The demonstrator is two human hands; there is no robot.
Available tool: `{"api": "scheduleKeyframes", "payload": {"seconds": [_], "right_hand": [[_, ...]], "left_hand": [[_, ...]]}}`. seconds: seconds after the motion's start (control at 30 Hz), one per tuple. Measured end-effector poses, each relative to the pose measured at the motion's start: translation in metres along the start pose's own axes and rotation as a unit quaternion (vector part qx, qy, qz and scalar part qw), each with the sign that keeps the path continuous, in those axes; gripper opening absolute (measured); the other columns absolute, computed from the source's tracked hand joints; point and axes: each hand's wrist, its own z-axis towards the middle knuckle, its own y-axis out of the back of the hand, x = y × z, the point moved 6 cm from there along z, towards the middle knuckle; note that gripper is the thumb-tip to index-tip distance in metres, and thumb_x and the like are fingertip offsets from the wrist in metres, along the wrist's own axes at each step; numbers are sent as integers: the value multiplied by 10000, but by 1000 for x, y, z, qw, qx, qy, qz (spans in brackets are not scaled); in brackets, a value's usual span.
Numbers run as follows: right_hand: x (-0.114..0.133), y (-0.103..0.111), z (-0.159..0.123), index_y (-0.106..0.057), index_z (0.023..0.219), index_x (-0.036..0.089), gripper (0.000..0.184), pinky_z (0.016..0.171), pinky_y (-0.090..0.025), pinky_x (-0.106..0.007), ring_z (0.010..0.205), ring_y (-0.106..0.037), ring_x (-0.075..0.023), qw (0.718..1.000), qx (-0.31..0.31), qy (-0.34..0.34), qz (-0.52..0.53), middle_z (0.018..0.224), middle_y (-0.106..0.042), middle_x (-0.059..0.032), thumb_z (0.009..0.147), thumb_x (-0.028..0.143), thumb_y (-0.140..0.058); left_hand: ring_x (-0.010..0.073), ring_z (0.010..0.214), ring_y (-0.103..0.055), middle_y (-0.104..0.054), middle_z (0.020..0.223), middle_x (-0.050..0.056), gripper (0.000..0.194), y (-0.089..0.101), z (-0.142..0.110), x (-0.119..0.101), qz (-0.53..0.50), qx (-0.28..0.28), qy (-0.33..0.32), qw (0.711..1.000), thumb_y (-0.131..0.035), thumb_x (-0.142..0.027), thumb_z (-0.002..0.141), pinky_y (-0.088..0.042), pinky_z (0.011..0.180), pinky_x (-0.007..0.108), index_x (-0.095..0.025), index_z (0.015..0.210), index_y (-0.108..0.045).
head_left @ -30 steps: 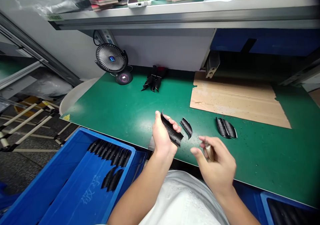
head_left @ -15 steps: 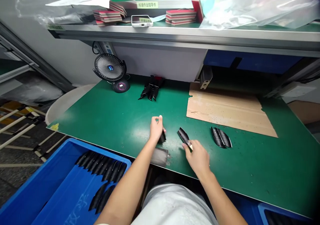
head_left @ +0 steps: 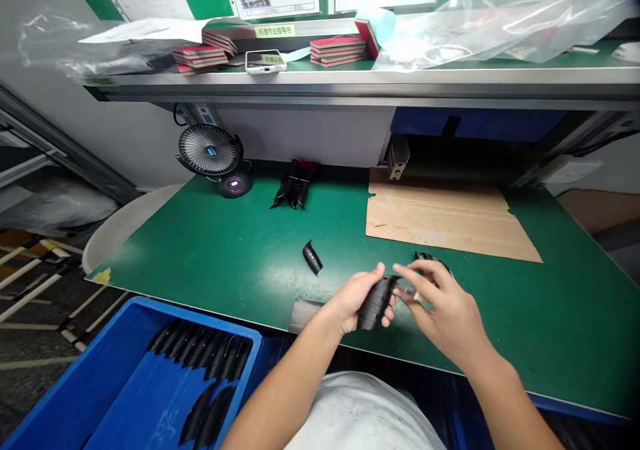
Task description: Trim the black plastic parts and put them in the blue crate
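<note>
My left hand [head_left: 356,298] is closed around a curved black ribbed plastic part [head_left: 375,302], held just above the near edge of the green table [head_left: 240,250]. My right hand [head_left: 445,310] is right beside it, fingers pinched on a small pale-handled tool [head_left: 411,295] whose tip meets the part. A second black part [head_left: 313,258] lies on the mat to the left of my hands. Another black part [head_left: 425,257] is mostly hidden behind my right hand.
A blue bin [head_left: 150,383] with several black parts stands at the lower left. A small fan [head_left: 209,151], a bundle of black parts [head_left: 293,190] and a cardboard sheet [head_left: 445,220] lie farther back. A shelf [head_left: 350,80] above carries a phone and stacked pads.
My left hand set one black part down on the mat, then took up the other part. Both hands came together over the near table edge, with the tool against the part.
</note>
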Motion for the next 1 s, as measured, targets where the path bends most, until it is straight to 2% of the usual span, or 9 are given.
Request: {"api": "scheduleKeyframes", "payload": {"seconds": [0.03,0.1,0.2,0.33,0.43,0.53,0.7,0.83,1.0], "right_hand": [[4,10,-2,-521,1297,287,401,606,-469,-268,862,-581,-183,999,-30,-27,-2,1186,-520,-75,900,345,-519],[12,21,-12,-420,1384,245,493,686,-493,-288,951,-577,-203,994,-61,-72,56,1190,-516,-96,916,381,-495],[30,14,-29,-487,1333,235,386,794,-486,-286,974,-584,-183,979,-30,-91,180,1116,-578,-81,959,299,-416],[49,-4,-41,-597,1222,243,310,706,-500,-249,816,-626,-164,954,16,-116,276,940,-656,-47,937,290,-484],[55,-11,-38,-642,1162,225,301,631,-484,-245,721,-614,-166,943,59,-139,297,820,-659,-37,938,330,-472],[55,-14,-31,-706,904,197,312,565,-429,-250,623,-552,-159,934,110,-147,305,711,-614,-24,934,375,-451],[52,-17,-25,-583,663,178,384,493,-290,-236,539,-379,-117,907,184,-166,339,588,-431,29,929,401,-420],[50,-18,-25,-502,627,189,368,490,-216,-242,526,-290,-106,921,179,-168,304,571,-331,47,927,386,-418],[49,-16,-27,-481,604,196,372,503,-241,-247,518,-337,-115,947,153,-150,238,552,-401,40,927,370,-420]], "left_hand": [[104,483,-528,-547,652,30,457,-5,-4,-3,-76,-1,-7,997,-420,-541,881,-470,446,229,-117,823,-580],[79,486,-522,-539,665,18,380,0,-13,-20,-173,-75,-79,979,-487,-478,878,-457,440,186,-111,823,-572],[60,475,-498,-524,661,5,266,7,-27,-44,-237,-145,-170,946,-533,-371,877,-419,407,151,-115,807,-555],[53,419,-424,-459,586,-20,247,-3,-40,-57,-285,-150,-217,921,-517,-362,876,-334,343,139,-144,761,-516],[52,407,-399,-436,571,-27,281,-13,-46,-58,-293,-176,-245,907,-510,-404,864,-309,332,140,-164,722,-481],[56,404,-394,-427,563,-33,287,-20,-50,-58,-279,-199,-274,898,-502,-417,856,-303,328,145,-175,706,-463],[62,397,-380,-422,546,-40,281,-20,-53,-55,-249,-232,-303,890,-511,-427,839,-297,324,156,-184,707,-459],[65,399,-383,-416,538,-42,289,-19,-55,-50,-246,-257,-310,882,-513,-441,827,-285,326,158,-185,705,-458],[65,394,-377,-417,533,-42,297,-21,-59,-46,-239,-274,-315,877,-490,-443,834,-288,338,166,-186,690,-453]]}}
